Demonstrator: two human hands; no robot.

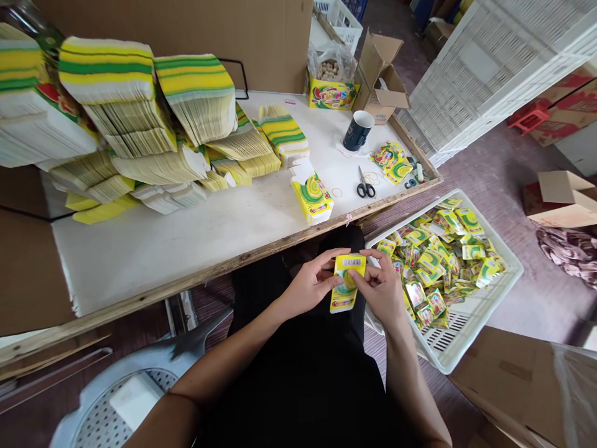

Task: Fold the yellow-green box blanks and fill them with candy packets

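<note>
Over my lap I hold a small yellow and green printed carton (344,292), its barcode end pointing away from me. My left hand (308,285) grips its left edge between thumb and fingers. The thumb of my right hand (381,285) presses on the printed face, with the fingers along the right edge. Just beyond, at the table's edge, lies a short stack of similar flat cartons (313,193). To the right a white plastic crate (506,274) holds many small yellow-green packs (431,261).
Bundles of flat cartons (196,99) are piled on the white table (186,249) at left. Scissors (365,184), a dark mug (358,132), loose packs (392,163) and a printed box (332,93) are at right. A cardboard box (522,379) stands beside the crate.
</note>
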